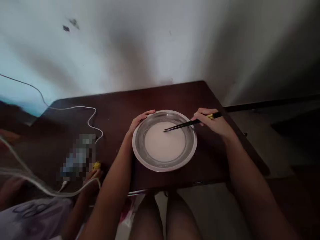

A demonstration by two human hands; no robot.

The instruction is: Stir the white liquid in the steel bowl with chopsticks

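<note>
A round metal basin [140, 151] with white liquid [165, 145] in it stands on a dark wooden table [175, 96]. My left hand [140, 120] grips the basin's far left rim, fingers curled over the edge. My right hand [212, 121] is closed on a pair of dark chopsticks [181, 125] with yellowish tops. Their tips dip into the white liquid near the middle of the basin.
A white cable [75, 108] snakes across the table's left side to a blurred object [78, 155]. Another person's hand [93, 175] rests at the table's front left edge, by a small yellow thing [96, 165]. A pale wall stands behind. My knees show below the table.
</note>
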